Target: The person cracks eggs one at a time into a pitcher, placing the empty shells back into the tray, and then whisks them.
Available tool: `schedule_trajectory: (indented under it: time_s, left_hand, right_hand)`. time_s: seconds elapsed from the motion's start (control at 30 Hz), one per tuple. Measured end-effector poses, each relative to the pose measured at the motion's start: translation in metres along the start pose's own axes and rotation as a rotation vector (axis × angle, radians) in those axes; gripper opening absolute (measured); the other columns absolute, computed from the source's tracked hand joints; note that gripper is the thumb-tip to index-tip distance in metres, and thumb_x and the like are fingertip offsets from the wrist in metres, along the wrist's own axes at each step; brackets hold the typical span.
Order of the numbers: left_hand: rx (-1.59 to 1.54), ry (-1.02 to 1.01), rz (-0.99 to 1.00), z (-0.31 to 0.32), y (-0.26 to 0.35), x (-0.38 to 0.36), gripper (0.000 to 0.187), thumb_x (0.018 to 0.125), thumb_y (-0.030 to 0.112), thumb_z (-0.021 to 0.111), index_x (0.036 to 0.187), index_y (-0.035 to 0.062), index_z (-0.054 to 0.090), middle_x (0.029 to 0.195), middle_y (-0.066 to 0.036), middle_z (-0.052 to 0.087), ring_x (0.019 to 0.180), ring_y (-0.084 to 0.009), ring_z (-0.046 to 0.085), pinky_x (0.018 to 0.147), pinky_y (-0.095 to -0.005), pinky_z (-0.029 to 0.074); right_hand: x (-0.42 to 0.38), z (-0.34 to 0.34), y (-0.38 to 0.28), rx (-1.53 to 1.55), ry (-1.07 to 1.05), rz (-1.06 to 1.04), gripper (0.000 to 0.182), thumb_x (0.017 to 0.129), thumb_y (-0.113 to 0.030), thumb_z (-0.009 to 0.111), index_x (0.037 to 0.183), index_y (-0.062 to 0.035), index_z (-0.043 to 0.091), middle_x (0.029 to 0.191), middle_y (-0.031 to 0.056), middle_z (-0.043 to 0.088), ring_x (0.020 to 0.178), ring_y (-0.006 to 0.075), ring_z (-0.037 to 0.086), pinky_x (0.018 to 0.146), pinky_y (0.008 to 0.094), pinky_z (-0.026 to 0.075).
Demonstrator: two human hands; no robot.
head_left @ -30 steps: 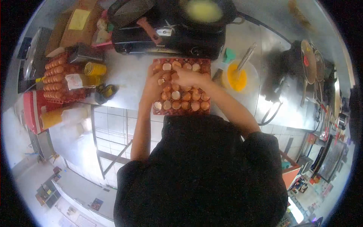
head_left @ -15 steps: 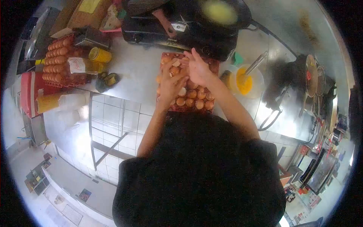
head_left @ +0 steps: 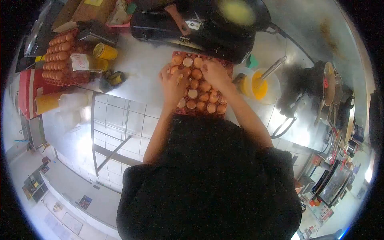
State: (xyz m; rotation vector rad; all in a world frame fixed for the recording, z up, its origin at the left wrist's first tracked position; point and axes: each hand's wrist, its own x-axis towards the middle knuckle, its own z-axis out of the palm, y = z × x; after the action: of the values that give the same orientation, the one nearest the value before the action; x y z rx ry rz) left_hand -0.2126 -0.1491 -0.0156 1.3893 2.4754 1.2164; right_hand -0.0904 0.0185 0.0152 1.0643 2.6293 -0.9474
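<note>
A red egg tray [head_left: 199,113] lies on the metal counter below the stove, with several brown eggs and opened shells [head_left: 193,94] in it. Over the tray's left side is my left hand [head_left: 175,85], its fingers bent over the eggs; whether it grips one is hidden. My right hand [head_left: 214,73] rests at the upper right of the tray with curled fingers close to an egg [head_left: 196,74]. What lies under those fingertips is hidden.
A stove [head_left: 192,38] holds a dark pan [head_left: 256,24] with yellow contents. To the right stands a tub of beaten egg [head_left: 260,89] with a whisk [head_left: 274,67]. Another egg tray [head_left: 60,60], a bottle [head_left: 90,63] and a yellow-labelled jar [head_left: 105,51] are at the left.
My left hand has moved left and slightly down the tray. My right hand, earlier raised with spread fingers, is now lower with fingers curled over the tray. An opened shell shows near the top.
</note>
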Motion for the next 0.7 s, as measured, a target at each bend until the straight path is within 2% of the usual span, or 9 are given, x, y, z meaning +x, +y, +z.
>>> schedule_trajectory:
  time_s: [0.03, 0.13, 0.23, 0.33, 0.43, 0.53, 0.63, 0.7]
  left_hand:
    - [-0.013, 0.009, -0.019, -0.001, -0.003, 0.000, 0.023, 0.082, 0.013, 0.077, 0.104, 0.0142, 0.072, 0.137, -0.013, 0.050, 0.127, -0.0362, 0.039, 0.103, -0.0478, 0.037]
    - [-0.046, 0.032, -0.080, -0.006, -0.007, -0.002, 0.018, 0.084, 0.014, 0.076, 0.102, 0.0138, 0.072, 0.137, -0.014, 0.051, 0.126, -0.0359, 0.041, 0.102, -0.0473, 0.038]
    - [-0.059, 0.054, -0.115, -0.009, -0.009, -0.006, 0.017, 0.084, 0.015, 0.076, 0.100, 0.0136, 0.073, 0.137, -0.014, 0.051, 0.125, -0.0351, 0.042, 0.103, -0.0475, 0.036]
    - [-0.047, 0.049, -0.079, -0.011, -0.016, -0.010, 0.017, 0.085, 0.016, 0.075, 0.101, 0.0131, 0.073, 0.137, -0.013, 0.052, 0.125, -0.0346, 0.042, 0.104, -0.0484, 0.034]
    - [-0.052, 0.028, -0.092, -0.012, -0.020, -0.017, 0.017, 0.085, 0.016, 0.075, 0.102, 0.0126, 0.072, 0.137, -0.013, 0.052, 0.124, -0.0344, 0.042, 0.104, -0.0491, 0.034]
    - [-0.055, 0.025, -0.109, -0.013, -0.021, -0.023, 0.018, 0.085, 0.016, 0.075, 0.102, 0.0123, 0.072, 0.138, -0.013, 0.051, 0.124, -0.0348, 0.042, 0.104, -0.0489, 0.035]
    - [-0.069, 0.054, -0.135, -0.011, -0.020, -0.026, 0.018, 0.086, 0.016, 0.075, 0.103, 0.0117, 0.072, 0.139, -0.013, 0.050, 0.123, -0.0359, 0.042, 0.104, -0.0489, 0.037]
    - [-0.055, 0.068, -0.155, -0.014, -0.017, -0.028, 0.019, 0.086, 0.016, 0.075, 0.105, 0.0111, 0.071, 0.139, -0.014, 0.048, 0.123, -0.0369, 0.042, 0.103, -0.0491, 0.038]
  right_hand:
    - [-0.002, 0.000, 0.000, -0.133, -0.079, 0.045, 0.037, 0.091, -0.022, 0.064, 0.121, 0.0010, 0.062, 0.123, 0.0187, 0.062, 0.112, 0.0402, 0.063, 0.093, 0.0485, 0.055]
    - [-0.011, 0.021, -0.007, -0.362, -0.016, 0.105, 0.035, 0.088, -0.016, 0.067, 0.118, 0.0020, 0.063, 0.117, 0.0202, 0.065, 0.112, 0.0390, 0.064, 0.089, 0.0449, 0.058]
    - [-0.006, 0.024, -0.005, -0.315, 0.093, 0.037, 0.039, 0.086, -0.010, 0.067, 0.122, 0.0047, 0.059, 0.118, 0.0232, 0.065, 0.109, 0.0385, 0.066, 0.086, 0.0428, 0.060]
    - [0.004, 0.024, -0.010, -0.368, 0.006, 0.123, 0.043, 0.084, -0.007, 0.068, 0.123, 0.0071, 0.057, 0.124, 0.0249, 0.062, 0.107, 0.0375, 0.067, 0.085, 0.0428, 0.060]
    - [0.002, 0.021, -0.023, -0.376, 0.016, 0.183, 0.041, 0.086, -0.008, 0.065, 0.124, 0.0067, 0.057, 0.121, 0.0262, 0.062, 0.107, 0.0375, 0.068, 0.082, 0.0417, 0.061]
    - [0.007, 0.059, -0.011, -0.466, 0.232, 0.205, 0.034, 0.089, -0.010, 0.062, 0.119, 0.0049, 0.062, 0.118, 0.0287, 0.063, 0.105, 0.0369, 0.068, 0.080, 0.0391, 0.061]
    - [0.006, 0.047, -0.026, -0.426, 0.096, 0.304, 0.037, 0.086, -0.010, 0.068, 0.117, 0.0080, 0.059, 0.115, 0.0235, 0.064, 0.104, 0.0408, 0.067, 0.082, 0.0432, 0.060]
    - [0.007, 0.040, -0.027, -0.412, 0.069, 0.260, 0.030, 0.086, -0.006, 0.066, 0.112, 0.0080, 0.063, 0.114, 0.0249, 0.066, 0.101, 0.0390, 0.068, 0.081, 0.0435, 0.060]
